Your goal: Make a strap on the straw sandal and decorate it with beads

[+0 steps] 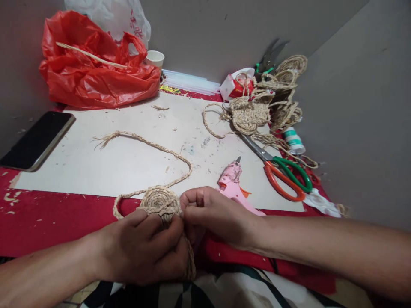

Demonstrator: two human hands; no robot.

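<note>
A coiled piece of braided straw (pixel 159 199) stands at the table's front edge. My left hand (pixel 150 246) is closed round its lower part, with the fingers pressed on the braid. At its right edge my right hand (pixel 212 214) is closed in a pinch; what lies between those fingertips, if anything, is too small to make out. From the coil a loose braid (pixel 160 147) curves over the white board and ends in a frayed tuft. More braid hangs below my left hand. A pink glue gun (pixel 233 184) lies just beyond my right hand.
Scissors (pixel 272 164) with green and orange handles lie at the right, beside woven straw pieces (pixel 250 113). A phone (pixel 37 139) is at the left, below a red bag (pixel 96 72). A paper cup (pixel 155 58), glue sticks (pixel 189 81) and a white bottle (pixel 293 141) stand or lie farther back.
</note>
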